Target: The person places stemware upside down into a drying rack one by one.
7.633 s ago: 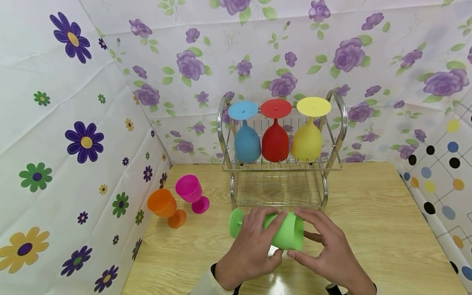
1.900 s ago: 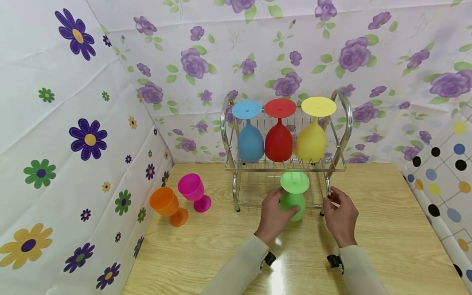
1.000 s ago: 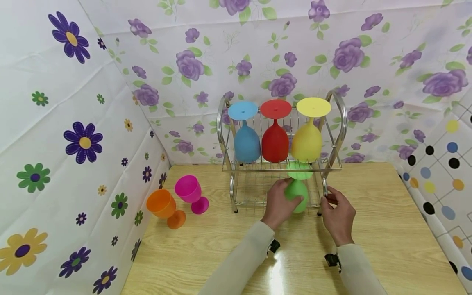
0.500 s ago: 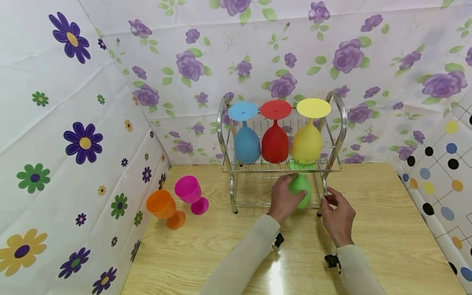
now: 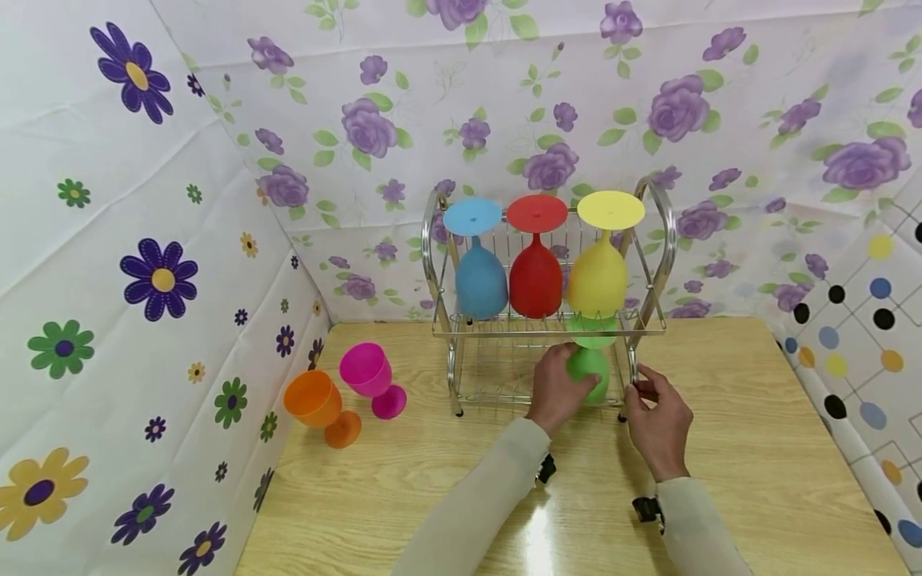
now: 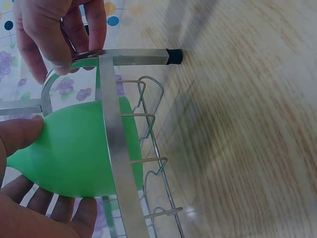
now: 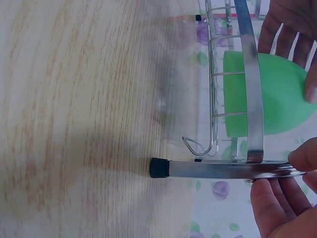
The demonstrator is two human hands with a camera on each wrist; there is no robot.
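A green plastic goblet point(image 5: 591, 370) is upside down at the right end of the metal rack's lower tier. My left hand point(image 5: 558, 390) grips its bowl from the left, thumb on the near side and fingers on the far side. In the left wrist view the goblet's bowl point(image 6: 74, 148) stands behind the rack's flat front bar point(image 6: 118, 148), its rim close to the wire shelf. My right hand point(image 5: 659, 420) pinches the right front upright of the rack point(image 5: 670, 236) between thumb and fingers. The right wrist view shows that leg point(image 7: 213, 169) with its black foot.
Blue point(image 5: 481, 280), red point(image 5: 536, 280) and yellow point(image 5: 598, 280) goblets stand upside down on the upper tier, over the green one. Orange point(image 5: 313, 398) and magenta point(image 5: 366, 370) goblets stand upright on the wooden table point(image 5: 756, 448) at left. Patterned cloth walls point(image 5: 403, 48) enclose the table.
The green goblet, earlier held sideways by both hands before the rack, was turned upside down and moved back into the lower tier by my left hand. My right hand went to the rack's upright.
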